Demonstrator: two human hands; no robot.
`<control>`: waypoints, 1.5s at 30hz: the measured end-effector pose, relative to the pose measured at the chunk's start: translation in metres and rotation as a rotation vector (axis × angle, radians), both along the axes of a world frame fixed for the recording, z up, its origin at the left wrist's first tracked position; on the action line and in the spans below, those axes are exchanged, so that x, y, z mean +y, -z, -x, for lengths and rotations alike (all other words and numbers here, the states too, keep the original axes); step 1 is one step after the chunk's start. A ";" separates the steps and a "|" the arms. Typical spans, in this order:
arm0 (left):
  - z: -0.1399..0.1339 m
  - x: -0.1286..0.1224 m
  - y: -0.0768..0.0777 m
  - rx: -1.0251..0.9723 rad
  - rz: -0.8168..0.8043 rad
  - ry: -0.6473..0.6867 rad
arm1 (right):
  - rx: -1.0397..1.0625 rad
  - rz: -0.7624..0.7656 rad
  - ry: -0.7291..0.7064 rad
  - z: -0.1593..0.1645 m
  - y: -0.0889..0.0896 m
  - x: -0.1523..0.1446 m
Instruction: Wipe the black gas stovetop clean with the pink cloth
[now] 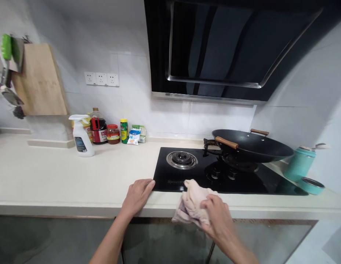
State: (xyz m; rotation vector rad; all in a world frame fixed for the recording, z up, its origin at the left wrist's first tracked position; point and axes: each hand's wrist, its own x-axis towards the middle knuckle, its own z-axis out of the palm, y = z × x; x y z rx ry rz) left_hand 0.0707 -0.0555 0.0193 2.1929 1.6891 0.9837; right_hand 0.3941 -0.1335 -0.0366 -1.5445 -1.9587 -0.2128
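My right hand [218, 218] grips a crumpled pale pink cloth [193, 201] over the front edge of the black glass gas hob [250, 183]. Part of the cloth hangs down past the counter's front edge. My left hand [138, 196] lies on the pale countertop [115, 176], its thumb at the hob's front left corner; nothing is in it. Behind the hands is the bare left burner [182, 160]. A black wok [253, 145] with wooden handles sits over the right burner, behind the two control knobs.
A white spray bottle [81, 137] stands on the left, near a dark sauce bottle [98, 128], a red-lidded jar [113, 134] and a green shaker [124, 131]. At right are a teal flask [300, 164] and its teal lid [312, 186]. The range hood [214, 47] overhangs the hob.
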 end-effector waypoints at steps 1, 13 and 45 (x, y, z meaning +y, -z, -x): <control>0.000 0.000 0.000 -0.002 -0.003 0.001 | -0.008 -0.016 0.057 -0.016 0.002 0.000; -0.006 -0.002 0.005 0.044 -0.033 -0.003 | -0.128 0.031 0.066 0.013 -0.002 0.007; 0.000 -0.001 0.011 -0.010 -0.049 0.025 | 0.065 0.271 -0.026 0.059 -0.051 0.100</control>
